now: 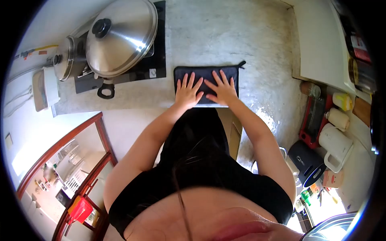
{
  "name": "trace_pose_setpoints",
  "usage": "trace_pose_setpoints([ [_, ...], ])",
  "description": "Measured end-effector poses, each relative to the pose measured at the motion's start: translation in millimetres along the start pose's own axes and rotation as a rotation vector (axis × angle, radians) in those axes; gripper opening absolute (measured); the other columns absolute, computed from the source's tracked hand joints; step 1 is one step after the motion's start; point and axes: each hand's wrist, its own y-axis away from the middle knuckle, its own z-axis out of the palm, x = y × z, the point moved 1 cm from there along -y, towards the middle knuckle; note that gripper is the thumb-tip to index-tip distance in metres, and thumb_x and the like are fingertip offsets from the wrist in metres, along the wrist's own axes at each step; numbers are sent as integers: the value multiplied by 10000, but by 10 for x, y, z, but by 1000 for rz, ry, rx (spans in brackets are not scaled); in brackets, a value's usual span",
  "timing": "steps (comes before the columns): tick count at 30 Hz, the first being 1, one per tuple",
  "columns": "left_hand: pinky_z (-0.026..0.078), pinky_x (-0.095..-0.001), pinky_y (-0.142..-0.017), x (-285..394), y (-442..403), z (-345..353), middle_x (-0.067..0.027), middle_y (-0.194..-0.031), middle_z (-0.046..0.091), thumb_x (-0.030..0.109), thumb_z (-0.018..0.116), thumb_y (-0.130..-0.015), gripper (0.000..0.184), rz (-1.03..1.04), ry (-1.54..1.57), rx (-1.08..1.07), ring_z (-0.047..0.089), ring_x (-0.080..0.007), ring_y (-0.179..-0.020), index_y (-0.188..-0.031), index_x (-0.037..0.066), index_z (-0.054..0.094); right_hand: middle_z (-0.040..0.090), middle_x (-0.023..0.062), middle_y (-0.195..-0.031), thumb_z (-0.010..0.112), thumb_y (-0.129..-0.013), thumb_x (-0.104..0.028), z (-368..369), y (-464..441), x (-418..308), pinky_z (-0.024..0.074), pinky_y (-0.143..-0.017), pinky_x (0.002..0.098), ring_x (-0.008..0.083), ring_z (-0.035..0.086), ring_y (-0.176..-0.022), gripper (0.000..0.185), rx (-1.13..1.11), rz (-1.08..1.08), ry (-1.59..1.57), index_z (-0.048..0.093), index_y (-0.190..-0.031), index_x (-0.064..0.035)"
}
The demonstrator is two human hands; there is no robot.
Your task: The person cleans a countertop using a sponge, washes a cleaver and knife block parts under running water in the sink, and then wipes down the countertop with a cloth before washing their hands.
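Note:
A dark rectangular folded cloth (205,72) with stitched edges lies flat on the grey counter, close to its front edge. From its far right corner a small black loop sticks out. My left hand (187,91) is spread on the left half of the cloth, palm down, with a ring on one finger. Resting on the right half is my right hand (223,90), its fingers also apart. The two thumbs point toward each other with a small gap between them. Neither hand grasps anything.
A large lidded steel wok (124,40) stands on the black cooktop (159,60) at left, its handle toward me. Beside it is a smaller lidded pot (63,60). At right are a white kettle (335,142), a black appliance (306,162) and a red toaster oven (313,120).

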Motion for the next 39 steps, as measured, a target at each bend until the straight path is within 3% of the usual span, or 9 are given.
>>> trace_pose_setpoints([
  [6, 260, -623, -1053, -139, -416, -30, -159, -1516, 300, 444, 594, -839, 651, -88, -5, 3, 284, -412, -1371, -1433, 244, 415, 188, 14, -1577, 553, -847, -568, -44, -416, 222, 230, -1071, 656, 287, 97, -1461, 708, 71, -95, -53, 318, -1472, -335],
  [18, 234, -600, -1087, -1063, -3156, -85, -160, -1521, 303, 450, 431, -937, 566, -435, -116, 326, 261, -409, -1396, -1459, 238, 367, 238, -71, -1561, 441, -952, -491, -1265, -3107, 1540, 253, -1107, 578, 191, 192, -1446, 528, 440, -299, 227, 354, -1452, -346],
  [20, 237, -600, -1085, -1200, -3542, -46, -164, -1520, 304, 465, 419, -938, 573, -428, -144, 374, 263, -413, -1395, -1460, 237, 365, 259, -3, -1556, 426, -976, -400, -1543, -3368, 1751, 269, -1105, 560, 226, 207, -1440, 509, 393, -335, 184, 371, -1454, -234],
  [22, 239, -596, -1085, -1266, -3835, -29, -156, -1523, 302, 487, 410, -937, 579, -395, -169, 379, 267, -404, -1397, -1460, 243, 366, 299, -45, -1537, 452, -960, -433, -1680, -3529, 1939, 272, -1104, 554, 186, 262, -1418, 498, 427, -309, 129, 382, -1439, -314],
  [28, 242, -583, -1092, -1084, -4280, 7, -101, -1527, 315, 523, 422, -924, 580, -255, -180, 335, 285, -359, -1399, -1449, 279, 381, 365, -66, -1502, 459, -957, -453, -1640, -3442, 2542, 282, -1097, 521, 172, 355, -1371, 466, 516, -270, 67, 419, -1413, -361],
  [33, 248, -582, -1087, -429, -4692, 112, -91, -1512, 339, 544, 423, -925, 570, -152, -164, 311, 285, -337, -1397, -1443, 310, 382, 376, -77, -1494, 464, -956, -462, -1703, -2978, 3228, 292, -1086, 517, 178, 382, -1354, 455, 501, -129, 157, 421, -1404, -392],
  [36, 235, -590, -1087, -19, -4885, 228, -111, -1482, 379, 526, 432, -918, 575, -86, -107, 366, 312, -354, -1377, -1433, 272, 412, 414, 3, -1471, 456, -968, -378, -1763, -2648, 3566, 317, -1069, 517, 224, 393, -1345, 466, 476, -57, 163, 424, -1420, -266],
  [37, 232, -588, -1089, 121, -4949, 257, -110, -1481, 379, 526, 425, -920, 576, -80, -94, 361, 312, -354, -1376, -1437, 273, 407, 401, 86, -1474, 492, -942, -316, -1879, -2545, 3718, 311, -1069, 506, 305, 388, -1338, 476, 424, -55, 1, 445, -1410, -241],
  [39, 226, -583, -1093, 422, -5092, 289, -107, -1480, 380, 527, 412, -926, 576, -66, -68, 351, 312, -355, -1375, -1443, 275, 397, 438, 71, -1447, 497, -939, -325, -1833, -2401, 3966, 323, -1058, 504, 300, 424, -1308, 462, 493, -12, 14, 460, -1397, -273],
])
